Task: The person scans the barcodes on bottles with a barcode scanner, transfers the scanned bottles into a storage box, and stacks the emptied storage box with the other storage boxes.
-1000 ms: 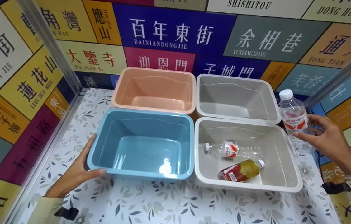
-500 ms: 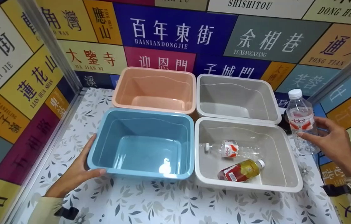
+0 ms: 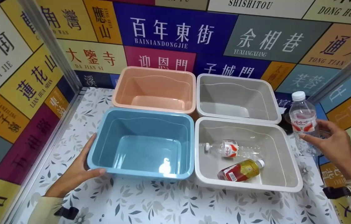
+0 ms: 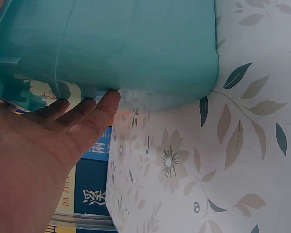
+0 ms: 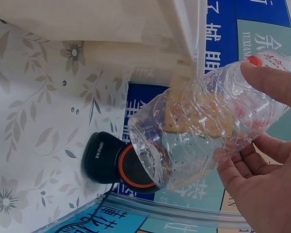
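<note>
My right hand grips a clear plastic water bottle with a white cap and a red-and-white label. The bottle is upright beside the right-hand bins; in the right wrist view its ribbed base faces the camera. My left hand rests against the outer left side of the blue bin, thumb along the front rim. In the left wrist view its fingers lie straight against the wall. In the front grey bin lie another clear bottle and a red-and-yellow drink bottle.
A pink bin and a second grey bin stand behind the front pair. A black device with an orange ring and a cable sits right of the bins. Printed panels wall in the leaf-patterned table.
My right hand has moved the water bottle to the right and slightly down, away from the bins, uncovering the black device. My left hand and the bins have stayed put.
</note>
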`<state>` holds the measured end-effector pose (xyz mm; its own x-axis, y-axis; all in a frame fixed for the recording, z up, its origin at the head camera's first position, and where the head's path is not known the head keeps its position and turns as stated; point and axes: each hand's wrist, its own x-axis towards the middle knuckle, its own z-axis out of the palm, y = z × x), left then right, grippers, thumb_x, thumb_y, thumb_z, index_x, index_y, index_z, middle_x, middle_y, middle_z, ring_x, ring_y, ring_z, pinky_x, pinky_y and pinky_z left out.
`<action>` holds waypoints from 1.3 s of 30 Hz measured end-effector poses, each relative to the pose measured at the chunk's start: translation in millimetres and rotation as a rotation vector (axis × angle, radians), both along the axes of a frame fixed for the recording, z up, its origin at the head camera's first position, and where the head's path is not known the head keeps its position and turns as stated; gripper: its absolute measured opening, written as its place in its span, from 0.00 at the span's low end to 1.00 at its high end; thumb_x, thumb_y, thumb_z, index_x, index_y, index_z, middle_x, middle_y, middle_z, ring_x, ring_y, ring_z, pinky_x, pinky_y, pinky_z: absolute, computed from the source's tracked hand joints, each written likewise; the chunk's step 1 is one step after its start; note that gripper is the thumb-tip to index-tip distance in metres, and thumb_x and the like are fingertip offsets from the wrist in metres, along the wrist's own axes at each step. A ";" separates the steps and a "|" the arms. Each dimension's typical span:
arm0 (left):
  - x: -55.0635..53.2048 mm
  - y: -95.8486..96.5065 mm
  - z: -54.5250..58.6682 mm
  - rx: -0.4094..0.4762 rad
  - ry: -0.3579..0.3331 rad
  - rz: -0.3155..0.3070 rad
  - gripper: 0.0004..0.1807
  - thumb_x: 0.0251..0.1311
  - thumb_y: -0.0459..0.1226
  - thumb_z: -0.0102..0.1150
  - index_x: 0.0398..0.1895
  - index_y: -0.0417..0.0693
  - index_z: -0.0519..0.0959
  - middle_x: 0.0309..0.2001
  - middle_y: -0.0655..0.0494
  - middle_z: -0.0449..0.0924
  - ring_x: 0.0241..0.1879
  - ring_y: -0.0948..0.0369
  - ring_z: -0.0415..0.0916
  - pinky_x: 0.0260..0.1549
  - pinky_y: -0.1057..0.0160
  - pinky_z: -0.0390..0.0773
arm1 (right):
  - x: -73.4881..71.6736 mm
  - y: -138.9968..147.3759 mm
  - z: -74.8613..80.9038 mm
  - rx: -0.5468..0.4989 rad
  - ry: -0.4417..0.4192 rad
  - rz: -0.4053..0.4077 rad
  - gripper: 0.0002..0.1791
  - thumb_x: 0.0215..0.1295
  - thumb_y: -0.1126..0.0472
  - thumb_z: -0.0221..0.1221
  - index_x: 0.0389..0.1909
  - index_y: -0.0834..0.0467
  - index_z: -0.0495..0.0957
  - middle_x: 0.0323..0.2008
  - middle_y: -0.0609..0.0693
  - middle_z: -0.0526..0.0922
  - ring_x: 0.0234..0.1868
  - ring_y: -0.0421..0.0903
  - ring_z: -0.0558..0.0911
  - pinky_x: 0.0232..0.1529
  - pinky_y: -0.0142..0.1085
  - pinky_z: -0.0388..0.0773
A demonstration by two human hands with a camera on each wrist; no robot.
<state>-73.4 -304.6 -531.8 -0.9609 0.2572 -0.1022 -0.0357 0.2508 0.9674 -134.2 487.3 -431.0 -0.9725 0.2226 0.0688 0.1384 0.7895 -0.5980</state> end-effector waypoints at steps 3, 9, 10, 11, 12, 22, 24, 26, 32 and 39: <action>-0.5 0.0 -0.2 0.012 0.005 -0.003 0.66 0.67 0.35 0.74 0.91 0.80 0.35 0.91 0.51 0.30 0.84 0.38 0.46 0.75 0.33 0.59 | 0.4 1.7 -1.9 -0.023 -0.003 -0.008 0.46 0.77 0.52 0.70 0.85 0.66 0.59 0.76 0.75 0.68 0.75 0.79 0.67 0.70 0.69 0.69; -0.5 -0.3 -0.8 0.003 0.002 -0.001 0.66 0.67 0.35 0.74 0.91 0.81 0.35 0.91 0.52 0.31 0.84 0.39 0.47 0.71 0.58 0.68 | 2.2 4.9 -6.4 -0.031 -0.004 -0.021 0.48 0.78 0.49 0.69 0.85 0.67 0.57 0.76 0.77 0.66 0.75 0.79 0.66 0.71 0.70 0.67; -0.4 -0.3 -1.0 0.001 0.000 0.001 0.66 0.67 0.36 0.74 0.91 0.82 0.36 0.91 0.53 0.31 0.84 0.39 0.47 0.70 0.60 0.68 | 2.5 5.1 -7.2 -0.029 -0.004 -0.023 0.48 0.78 0.49 0.69 0.85 0.67 0.57 0.76 0.77 0.67 0.75 0.79 0.66 0.71 0.70 0.67; -0.5 -0.4 -1.3 0.002 0.001 -0.001 0.66 0.67 0.35 0.74 0.91 0.81 0.35 0.91 0.52 0.31 0.83 0.39 0.47 0.70 0.59 0.68 | 2.8 5.4 -8.0 -0.025 -0.004 -0.027 0.48 0.78 0.48 0.69 0.85 0.67 0.57 0.76 0.76 0.67 0.74 0.79 0.66 0.71 0.69 0.67; -0.3 -0.3 -1.3 0.003 0.000 -0.001 0.66 0.67 0.36 0.74 0.91 0.82 0.35 0.91 0.52 0.31 0.83 0.38 0.47 0.72 0.55 0.67 | 3.2 5.2 -8.7 -0.022 -0.002 -0.033 0.48 0.78 0.48 0.69 0.85 0.66 0.57 0.76 0.76 0.67 0.74 0.78 0.67 0.71 0.69 0.68; -0.3 -1.8 -3.5 0.005 0.000 -0.002 0.67 0.66 0.35 0.74 0.90 0.83 0.35 0.91 0.51 0.31 0.83 0.38 0.47 0.65 0.69 0.67 | 5.3 7.3 -15.1 -0.007 0.018 -0.062 0.46 0.78 0.51 0.69 0.85 0.65 0.59 0.77 0.74 0.68 0.75 0.77 0.68 0.73 0.60 0.71; -0.2 -2.3 -3.6 0.010 0.000 -0.003 0.66 0.67 0.35 0.74 0.90 0.83 0.35 0.91 0.51 0.31 0.83 0.38 0.46 0.64 0.72 0.67 | 6.3 7.6 -16.9 -0.004 0.018 -0.073 0.46 0.77 0.50 0.69 0.85 0.65 0.60 0.77 0.73 0.68 0.74 0.75 0.69 0.72 0.60 0.72; -0.2 -2.4 -3.5 0.006 -0.001 -0.002 0.66 0.67 0.35 0.74 0.90 0.83 0.35 0.91 0.52 0.30 0.84 0.38 0.45 0.64 0.73 0.67 | 7.1 7.4 -18.8 0.006 0.015 -0.086 0.46 0.77 0.49 0.69 0.85 0.64 0.60 0.78 0.72 0.68 0.74 0.74 0.69 0.72 0.60 0.72; -0.3 -2.1 -2.8 -0.012 -0.005 0.004 0.66 0.67 0.36 0.74 0.90 0.83 0.35 0.91 0.53 0.31 0.83 0.39 0.47 0.67 0.66 0.68 | 8.3 9.0 -24.4 -0.006 0.026 -0.101 0.46 0.77 0.49 0.69 0.85 0.64 0.59 0.79 0.72 0.67 0.74 0.74 0.68 0.71 0.66 0.70; -0.5 -0.5 -2.8 0.013 -0.016 0.010 0.66 0.66 0.36 0.74 0.90 0.84 0.35 0.91 0.52 0.30 0.83 0.37 0.47 0.75 0.40 0.63 | 8.4 9.7 -29.3 -0.012 0.033 -0.138 0.45 0.78 0.52 0.68 0.85 0.64 0.59 0.79 0.72 0.66 0.74 0.73 0.67 0.73 0.61 0.71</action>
